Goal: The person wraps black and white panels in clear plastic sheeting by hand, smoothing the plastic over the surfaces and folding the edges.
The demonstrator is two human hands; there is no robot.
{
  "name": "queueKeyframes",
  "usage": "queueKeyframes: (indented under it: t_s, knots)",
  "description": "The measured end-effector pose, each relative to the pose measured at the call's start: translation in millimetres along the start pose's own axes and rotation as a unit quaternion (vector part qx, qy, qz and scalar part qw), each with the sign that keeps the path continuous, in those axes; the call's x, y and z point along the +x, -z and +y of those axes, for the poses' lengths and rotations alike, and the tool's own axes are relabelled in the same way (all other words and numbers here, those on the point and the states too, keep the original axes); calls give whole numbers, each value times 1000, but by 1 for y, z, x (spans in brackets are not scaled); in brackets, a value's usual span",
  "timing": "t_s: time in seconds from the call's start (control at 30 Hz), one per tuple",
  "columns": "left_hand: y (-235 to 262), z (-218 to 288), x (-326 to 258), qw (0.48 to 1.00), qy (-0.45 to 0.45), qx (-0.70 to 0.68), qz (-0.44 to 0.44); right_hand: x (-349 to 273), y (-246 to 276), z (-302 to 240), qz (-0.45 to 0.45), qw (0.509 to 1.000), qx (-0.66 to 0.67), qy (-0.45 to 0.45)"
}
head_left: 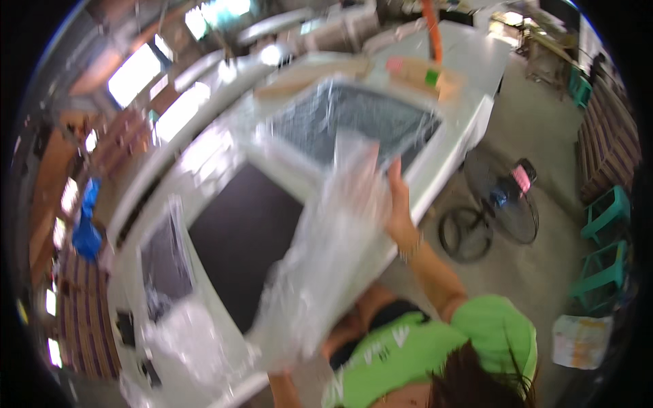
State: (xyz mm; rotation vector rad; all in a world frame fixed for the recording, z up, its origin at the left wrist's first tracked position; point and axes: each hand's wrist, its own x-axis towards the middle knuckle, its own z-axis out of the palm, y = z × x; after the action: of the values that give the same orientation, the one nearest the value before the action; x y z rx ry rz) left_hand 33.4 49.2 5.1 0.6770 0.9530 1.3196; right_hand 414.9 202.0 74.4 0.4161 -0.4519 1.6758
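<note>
Three dark rectangular panels lie on one white table [206, 289]. From the left: a small dark panel in clear plastic [166, 262], a bare black panel [248, 228], a larger plastic-wrapped dark panel [388, 115]. One crumpled translucent plastic sheet [323, 251] slants across, hiding the left hand, whose grip cannot be told. The right hand's [400, 207] blurred fingers, partly parted, appear to hold the sheet's upper end.

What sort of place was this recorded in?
Probably a small workshop or packing area: a long white worktable carries a dark panel in clear plastic, with a black fan and green stools on the bare floor beside it.
</note>
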Motion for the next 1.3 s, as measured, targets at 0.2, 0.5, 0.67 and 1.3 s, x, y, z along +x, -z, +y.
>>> queueKeyframes:
  t_s: [0.2,0.5,0.67,1.3]
  knots:
    - [-15,17,14,980,-46,-139,-134,-2,4,-11,7,998,-53,-19]
    - [78,105,87,795,-191,-441,-371,-49,57,40,27,802,112,-586]
    - [96,115,67,867,-245,-329,-283,-42,31,15,-78,867,-61,-489]
    - [24,-20,-29,752,-270,517,307,-80,51,68,94,490,-865,42]
